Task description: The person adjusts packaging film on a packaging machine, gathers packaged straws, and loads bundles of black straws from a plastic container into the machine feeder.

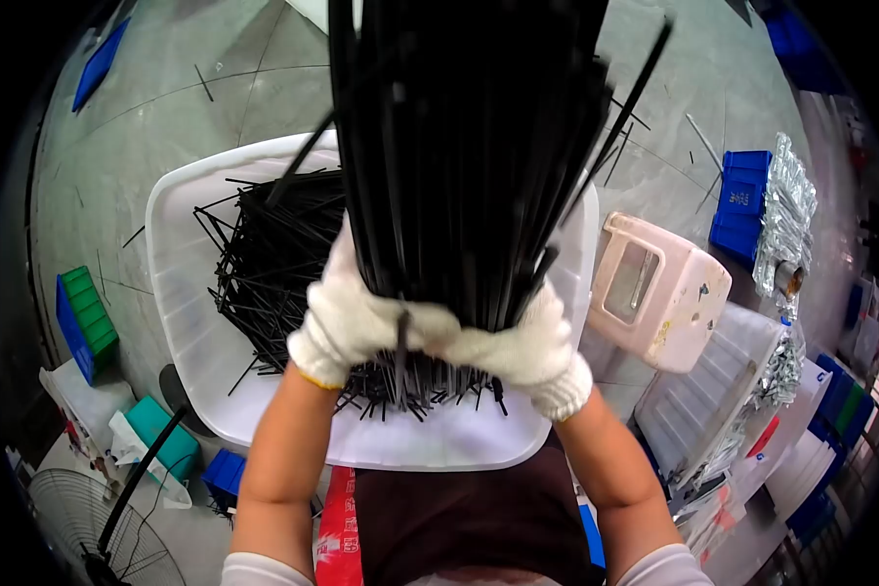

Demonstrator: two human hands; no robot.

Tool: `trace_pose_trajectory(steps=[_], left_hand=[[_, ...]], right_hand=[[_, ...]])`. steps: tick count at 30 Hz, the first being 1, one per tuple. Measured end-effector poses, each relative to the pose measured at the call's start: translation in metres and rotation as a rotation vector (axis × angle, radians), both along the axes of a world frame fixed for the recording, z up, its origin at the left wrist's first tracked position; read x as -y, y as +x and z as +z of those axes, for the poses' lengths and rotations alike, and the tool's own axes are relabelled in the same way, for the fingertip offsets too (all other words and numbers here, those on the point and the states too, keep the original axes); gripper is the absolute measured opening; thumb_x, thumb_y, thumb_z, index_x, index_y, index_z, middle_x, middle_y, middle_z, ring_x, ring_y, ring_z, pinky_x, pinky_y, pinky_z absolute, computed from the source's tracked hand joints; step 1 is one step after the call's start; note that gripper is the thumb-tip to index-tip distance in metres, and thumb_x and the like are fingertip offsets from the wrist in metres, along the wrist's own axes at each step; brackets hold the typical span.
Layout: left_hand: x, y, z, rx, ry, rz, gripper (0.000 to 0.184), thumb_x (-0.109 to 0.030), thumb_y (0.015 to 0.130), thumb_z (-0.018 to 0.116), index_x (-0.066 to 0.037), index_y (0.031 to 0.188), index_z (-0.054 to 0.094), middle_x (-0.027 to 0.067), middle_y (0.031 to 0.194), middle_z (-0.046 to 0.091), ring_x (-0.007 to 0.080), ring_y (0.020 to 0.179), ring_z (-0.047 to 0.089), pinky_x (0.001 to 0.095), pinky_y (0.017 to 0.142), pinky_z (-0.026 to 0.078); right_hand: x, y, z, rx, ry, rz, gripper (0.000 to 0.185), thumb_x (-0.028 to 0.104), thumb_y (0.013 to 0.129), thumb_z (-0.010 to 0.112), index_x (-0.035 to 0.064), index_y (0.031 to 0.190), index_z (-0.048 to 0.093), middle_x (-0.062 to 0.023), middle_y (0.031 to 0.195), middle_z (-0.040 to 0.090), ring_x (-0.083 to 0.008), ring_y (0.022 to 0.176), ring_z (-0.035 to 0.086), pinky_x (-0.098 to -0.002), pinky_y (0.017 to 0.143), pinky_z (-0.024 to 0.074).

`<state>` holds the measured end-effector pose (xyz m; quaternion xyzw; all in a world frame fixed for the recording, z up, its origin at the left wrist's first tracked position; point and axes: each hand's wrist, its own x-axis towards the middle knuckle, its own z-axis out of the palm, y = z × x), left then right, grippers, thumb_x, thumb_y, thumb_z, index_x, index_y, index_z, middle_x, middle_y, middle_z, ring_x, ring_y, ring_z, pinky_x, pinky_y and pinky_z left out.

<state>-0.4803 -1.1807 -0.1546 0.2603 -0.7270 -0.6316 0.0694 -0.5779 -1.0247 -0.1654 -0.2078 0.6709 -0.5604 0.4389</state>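
Note:
Both my hands wear white knit gloves and are closed round one thick bundle of thin black rods [459, 176], lifted close to the camera. My left hand [361, 317] grips the bundle's lower left side, and my right hand [518, 352] wraps its lower right side. The rods' short ends poke out below the gloves. A few rods stick out sideways from the bundle. Under it is a large white tub [190, 322], where a heap of loose black rods [273, 264] lies crisscrossed on the left. The bundle hides much of the tub's middle.
A pinkish plastic stool [674, 303] lies right of the tub, near a blue bin [742, 200] and silver foil-like bundles [789, 210]. At left are a green and blue crate [88, 317], a teal box [161, 435] and a fan [103, 527]. Stray rods lie on the floor.

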Motion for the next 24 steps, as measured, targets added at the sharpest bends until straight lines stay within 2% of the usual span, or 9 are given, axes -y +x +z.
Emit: trace_pose_trajectory(steps=[6, 8, 9, 10, 12, 16, 19, 20, 24], left_hand=[[-0.122, 0.122, -0.129, 0.127, 0.357, -0.167, 0.126, -0.04, 0.048, 0.095, 0.001, 0.144, 0.025, 0.0162, 0.137, 0.046, 0.0288, 0.128, 0.045, 0.0391, 0.11, 0.036], [-0.179, 0.168, -0.167, 0.327, 0.072, -0.31, 0.124, -0.038, 0.049, 0.095, 0.001, 0.144, 0.025, 0.0149, 0.138, 0.045, 0.0271, 0.126, 0.046, 0.0382, 0.11, 0.037], [-0.196, 0.176, -0.176, 0.339, -0.031, -0.337, 0.114, -0.028, 0.05, 0.095, 0.0, 0.141, 0.031, 0.0118, 0.131, 0.051, 0.0233, 0.121, 0.051, 0.0357, 0.105, 0.041], [-0.195, 0.17, -0.175, 0.379, 0.435, -0.145, 0.104, -0.02, 0.055, 0.091, -0.001, 0.14, 0.035, 0.0111, 0.13, 0.054, 0.0231, 0.12, 0.052, 0.0372, 0.106, 0.041], [-0.182, 0.151, -0.164, 0.354, 0.892, 0.119, 0.092, -0.006, 0.059, 0.085, -0.001, 0.139, 0.039, 0.0091, 0.125, 0.057, 0.0201, 0.116, 0.055, 0.0363, 0.101, 0.045], [-0.126, 0.07, -0.18, 0.104, 0.705, 0.2, 0.087, 0.003, 0.059, 0.083, -0.002, 0.135, 0.043, 0.0065, 0.121, 0.06, 0.0182, 0.11, 0.058, 0.0353, 0.095, 0.05], [-0.052, -0.013, -0.188, 0.039, 0.921, 0.146, 0.016, 0.005, 0.069, 0.069, 0.0, 0.084, 0.062, 0.0067, 0.068, 0.064, 0.0151, 0.059, 0.062, 0.0285, 0.054, 0.052], [-0.037, -0.025, -0.193, 0.206, 0.91, 0.164, 0.06, 0.005, 0.063, 0.073, -0.002, 0.118, 0.051, 0.0068, 0.084, 0.065, 0.0139, 0.07, 0.064, 0.0287, 0.061, 0.055], [-0.065, 0.004, -0.163, 0.074, 0.632, 0.209, 0.075, -0.006, 0.062, 0.085, -0.006, 0.126, 0.047, 0.0056, 0.113, 0.062, 0.0166, 0.103, 0.06, 0.0318, 0.092, 0.051]], right_hand=[[-0.107, 0.093, -0.067, 0.193, 0.325, 0.125, 0.135, 0.02, 0.05, 0.093, 0.0066, 0.153, 0.008, -0.0179, 0.144, 0.043, -0.0303, 0.134, 0.044, -0.0369, 0.11, 0.0381], [-0.159, 0.152, -0.114, 0.407, 0.271, -0.083, 0.133, 0.002, 0.049, 0.089, 0.0107, 0.154, 0.009, -0.0126, 0.146, 0.041, -0.0254, 0.135, 0.041, -0.0369, 0.109, 0.0381], [-0.166, 0.166, -0.116, 0.605, 0.278, -0.243, 0.128, -0.005, 0.05, 0.086, 0.0114, 0.154, 0.012, -0.0091, 0.143, 0.044, -0.0227, 0.132, 0.042, -0.0368, 0.106, 0.0394], [-0.164, 0.163, -0.117, 0.652, 0.329, -0.252, 0.125, -0.006, 0.051, 0.086, 0.0114, 0.153, 0.015, -0.0086, 0.14, 0.045, -0.0216, 0.13, 0.044, -0.0364, 0.105, 0.0401], [-0.15, 0.141, -0.107, 0.787, 0.406, -0.285, 0.12, -0.004, 0.053, 0.086, 0.0103, 0.151, 0.018, -0.0078, 0.137, 0.047, -0.0198, 0.126, 0.046, -0.0356, 0.104, 0.0411], [-0.093, 0.06, -0.132, 0.595, 0.155, -0.16, 0.111, 0.01, 0.057, 0.088, 0.0054, 0.148, 0.025, -0.0071, 0.13, 0.052, -0.0191, 0.12, 0.05, -0.034, 0.101, 0.0434], [-0.027, -0.013, -0.153, 0.688, 0.124, -0.215, 0.106, -0.006, 0.055, 0.076, 0.0072, 0.149, 0.027, -0.0093, 0.111, 0.06, -0.0188, 0.092, 0.061, -0.0305, 0.073, 0.0542], [-0.012, -0.022, -0.144, 0.63, 0.257, -0.3, 0.106, -0.008, 0.054, 0.074, 0.0084, 0.148, 0.028, -0.0089, 0.107, 0.061, -0.0191, 0.089, 0.061, -0.0302, 0.071, 0.0534], [-0.038, 0.006, -0.129, 0.569, 0.22, -0.242, 0.101, -0.001, 0.052, 0.08, 0.0047, 0.142, 0.035, -0.0077, 0.109, 0.06, -0.0169, 0.09, 0.059, -0.0302, 0.071, 0.0536]])
